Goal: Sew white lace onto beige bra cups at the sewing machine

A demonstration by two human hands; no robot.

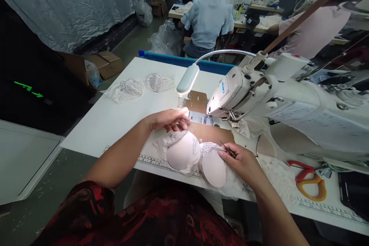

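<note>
Two bare hands at a white table (95, 132); pale lace-trimmed bra (181, 153) lies between them, over the printed ruler marks, its right cup reaching the near edge. Left hand (173, 120) sits at the far side of the left cup, fingers loosely curled; cannot tell whether they pinch any lace. Right hand (243, 161) is closed around a dark pointed tool (231, 153), thumb at the right cup's upper right edge, so that cup lies just left of the grip. Sewing machine (239, 88) stands far right of the bra, lit lamp (188, 78) above. Lace pieces (127, 90) lie far left; red and orange handles (320, 190), near right.
</note>
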